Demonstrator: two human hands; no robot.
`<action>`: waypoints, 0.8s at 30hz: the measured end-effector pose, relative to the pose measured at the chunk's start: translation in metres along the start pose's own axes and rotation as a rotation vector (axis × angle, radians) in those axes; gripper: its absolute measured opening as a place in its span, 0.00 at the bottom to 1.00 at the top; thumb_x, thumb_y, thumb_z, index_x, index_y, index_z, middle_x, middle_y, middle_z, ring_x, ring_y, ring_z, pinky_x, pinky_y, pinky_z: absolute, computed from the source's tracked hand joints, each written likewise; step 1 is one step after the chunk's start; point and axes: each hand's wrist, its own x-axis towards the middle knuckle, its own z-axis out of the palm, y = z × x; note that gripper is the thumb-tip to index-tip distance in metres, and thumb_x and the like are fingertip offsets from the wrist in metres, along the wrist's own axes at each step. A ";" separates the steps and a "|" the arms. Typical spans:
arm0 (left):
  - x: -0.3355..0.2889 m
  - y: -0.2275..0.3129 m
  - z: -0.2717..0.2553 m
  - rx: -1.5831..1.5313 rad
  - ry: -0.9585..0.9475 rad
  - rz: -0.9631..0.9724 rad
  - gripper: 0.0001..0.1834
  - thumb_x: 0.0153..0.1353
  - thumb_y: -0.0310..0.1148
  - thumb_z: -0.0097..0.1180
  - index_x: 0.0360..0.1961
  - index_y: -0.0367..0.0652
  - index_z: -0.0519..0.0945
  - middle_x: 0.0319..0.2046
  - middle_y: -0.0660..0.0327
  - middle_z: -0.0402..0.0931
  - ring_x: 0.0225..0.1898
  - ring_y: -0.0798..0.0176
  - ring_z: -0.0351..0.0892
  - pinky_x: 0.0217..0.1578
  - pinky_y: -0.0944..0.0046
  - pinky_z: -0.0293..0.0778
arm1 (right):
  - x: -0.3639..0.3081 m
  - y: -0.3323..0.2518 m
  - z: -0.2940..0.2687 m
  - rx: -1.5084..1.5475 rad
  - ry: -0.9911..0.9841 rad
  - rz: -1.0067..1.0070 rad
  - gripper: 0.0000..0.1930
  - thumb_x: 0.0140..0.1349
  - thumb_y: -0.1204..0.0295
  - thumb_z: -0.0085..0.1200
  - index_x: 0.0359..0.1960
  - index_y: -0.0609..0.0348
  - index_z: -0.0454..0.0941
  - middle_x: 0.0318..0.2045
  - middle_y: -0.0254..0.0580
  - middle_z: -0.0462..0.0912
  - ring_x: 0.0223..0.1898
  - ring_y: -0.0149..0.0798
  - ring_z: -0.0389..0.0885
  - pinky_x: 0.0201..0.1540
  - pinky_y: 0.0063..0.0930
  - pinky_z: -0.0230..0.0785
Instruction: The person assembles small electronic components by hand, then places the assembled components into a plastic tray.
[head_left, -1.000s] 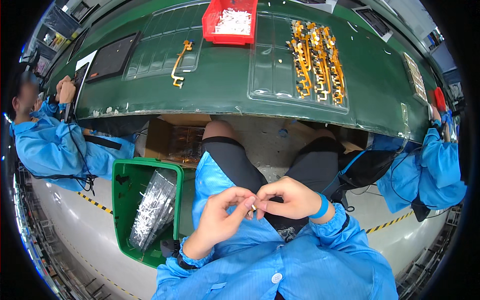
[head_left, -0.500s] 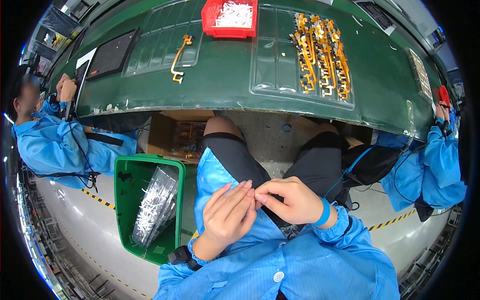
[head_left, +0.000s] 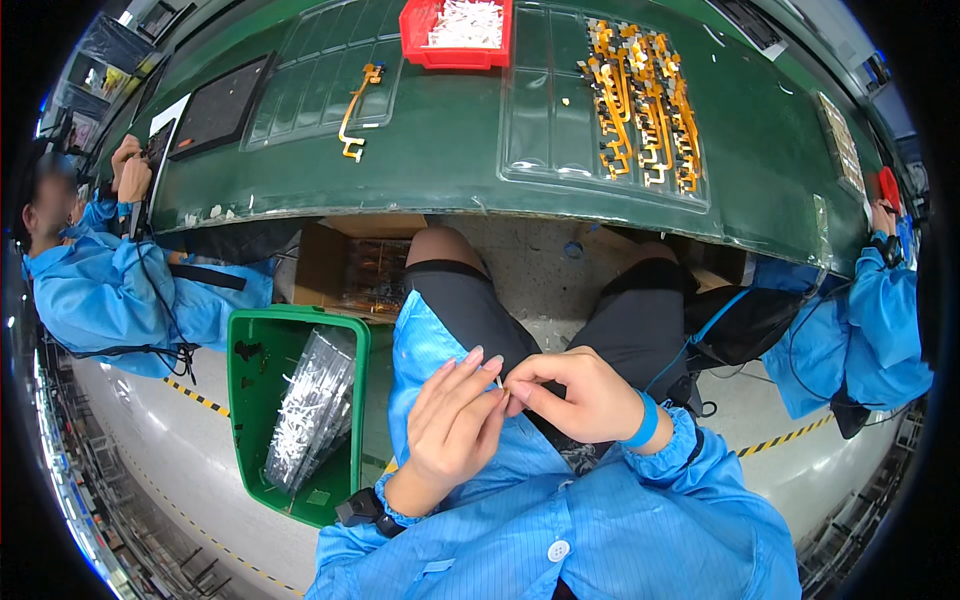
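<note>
Above my lap, my left hand point(head_left: 452, 425) and my right hand point(head_left: 578, 396) meet at the fingertips. The thumb and forefinger of my right hand are pinched together. My left fingers lie long against one another, with the thumb closed in toward them. Where the tips meet, a tiny pale sliver shows, mostly covered by the fingers; its kind cannot be made out. On the green table point(head_left: 440, 180) in front of me lies a single orange flex cable point(head_left: 350, 115). To its right, several rows of similar flex cables point(head_left: 650, 110) rest in a clear plastic tray point(head_left: 545, 150).
A red bin point(head_left: 457, 57) of small white pieces stands at the table's far middle. Beside my left leg is a green bin point(head_left: 362, 420) with clear trays and white scraps. Below the table sits a cardboard box point(head_left: 320, 265). Co-workers in blue sit at both sides.
My fingertips have shifted slightly, and a pale sliver now shows between them. The view has tilted a little, so the table sits higher. The person at the left has moved their head slightly.
</note>
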 end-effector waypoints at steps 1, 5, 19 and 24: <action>0.000 0.000 0.000 0.006 -0.021 0.003 0.10 0.44 0.17 0.64 0.29 0.36 0.78 0.41 0.49 0.83 0.50 0.46 0.82 0.50 0.51 0.77 | 0.000 0.001 0.000 -0.003 -0.010 -0.003 0.04 0.63 0.76 0.50 0.36 0.63 0.77 0.28 0.46 0.85 0.32 0.45 0.86 0.35 0.31 0.76; 0.002 0.002 -0.003 -0.010 -0.029 -0.037 0.10 0.46 0.17 0.62 0.29 0.38 0.76 0.41 0.50 0.81 0.52 0.43 0.79 0.53 0.48 0.73 | 0.001 -0.001 0.000 -0.012 -0.029 -0.015 0.05 0.63 0.76 0.50 0.36 0.62 0.77 0.28 0.46 0.85 0.31 0.45 0.86 0.34 0.31 0.76; 0.000 -0.016 -0.018 -0.559 -0.151 -0.587 0.04 0.61 0.22 0.56 0.35 0.39 0.74 0.50 0.51 0.71 0.55 0.51 0.70 0.58 0.57 0.64 | 0.013 0.003 -0.003 -0.240 -0.132 -0.288 0.04 0.62 0.74 0.53 0.36 0.59 0.79 0.30 0.40 0.84 0.32 0.46 0.81 0.39 0.38 0.73; -0.070 -0.083 -0.092 0.161 0.336 -0.938 0.07 0.70 0.27 0.47 0.45 0.36 0.72 0.35 0.53 0.80 0.31 0.60 0.82 0.31 0.65 0.75 | 0.007 -0.004 -0.012 -0.118 -0.050 -0.195 0.05 0.63 0.76 0.53 0.38 0.61 0.80 0.31 0.41 0.85 0.33 0.45 0.82 0.41 0.35 0.74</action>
